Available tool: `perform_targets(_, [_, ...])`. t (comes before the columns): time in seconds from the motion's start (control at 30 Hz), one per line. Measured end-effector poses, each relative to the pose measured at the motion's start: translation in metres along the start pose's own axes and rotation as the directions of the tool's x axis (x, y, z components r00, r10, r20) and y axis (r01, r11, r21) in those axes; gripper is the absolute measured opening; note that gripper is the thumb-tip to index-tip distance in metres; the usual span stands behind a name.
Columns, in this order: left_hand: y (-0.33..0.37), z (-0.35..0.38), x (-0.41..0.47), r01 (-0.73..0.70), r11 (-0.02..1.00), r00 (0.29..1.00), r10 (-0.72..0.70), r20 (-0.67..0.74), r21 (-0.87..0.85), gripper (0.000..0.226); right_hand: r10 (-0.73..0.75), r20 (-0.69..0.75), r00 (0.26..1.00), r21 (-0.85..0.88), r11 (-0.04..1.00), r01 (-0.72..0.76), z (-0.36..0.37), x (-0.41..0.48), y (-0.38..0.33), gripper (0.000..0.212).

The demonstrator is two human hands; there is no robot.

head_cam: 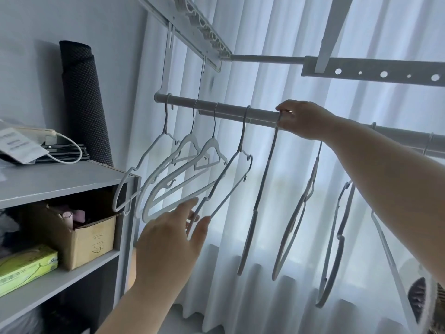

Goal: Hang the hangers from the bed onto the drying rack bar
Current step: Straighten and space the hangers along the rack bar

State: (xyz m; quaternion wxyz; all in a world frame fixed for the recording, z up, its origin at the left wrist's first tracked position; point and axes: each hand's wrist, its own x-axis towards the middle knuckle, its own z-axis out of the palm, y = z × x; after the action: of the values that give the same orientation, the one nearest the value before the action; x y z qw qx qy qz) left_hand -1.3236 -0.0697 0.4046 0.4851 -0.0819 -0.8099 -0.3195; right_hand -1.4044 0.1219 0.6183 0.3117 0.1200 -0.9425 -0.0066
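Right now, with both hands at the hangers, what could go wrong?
1. The right hand pinches the hook of the thin grey hanger at the grey metal drying rack bar; released before the hook sits fully over it, the hanger may drop.
2. The left hand touches the crowded white plastic hangers; a push could tangle them or knock them against the grey shelf unit.

grey shelf and white curtain
a grey shelf (72, 182) stands at left against the wall (72, 20). on its top a dark rolled mat (84, 100) stands upright, near a pile of papers (16, 145) with a white cable (69, 150) looped beside it. on the tier below, an open cardboard box (91, 239) sits just beside a green pack (26, 266). a sheer white curtain (277, 213) hangs in folds across the right, lit from behind.
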Motion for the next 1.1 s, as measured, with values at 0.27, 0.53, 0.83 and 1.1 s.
perform_targets(0.27, [0.002, 0.01, -0.003, 0.012, 0.999, 1.0, -0.012, 0.006, 0.038, 0.022, 0.002, 0.007, 1.0, -0.005, 1.0, -0.002, -0.003, -0.003, 0.001, 0.043])
perform_targets(0.53, [0.003, 0.003, -0.001, 0.011, 1.0, 1.0, -0.011, -0.012, 0.014, 0.029, 0.002, 0.008, 1.0, 0.004, 1.0, -0.002, -0.002, -0.005, 0.003, 0.043])
perform_targets(0.83, [0.004, -0.009, -0.003, -0.045, 0.995, 0.986, 0.059, -0.155, 0.092, 0.071, -0.047, 0.007, 0.999, 0.054, 0.997, 0.046, -0.003, -0.005, 0.008, 0.046])
perform_targets(1.1, [-0.002, -0.024, -0.008, 0.0, 1.0, 0.98, 0.004, -0.199, 0.018, 0.08, -0.111, -0.055, 0.992, 0.092, 0.989, 0.115, -0.007, -0.01, 0.012, 0.046])
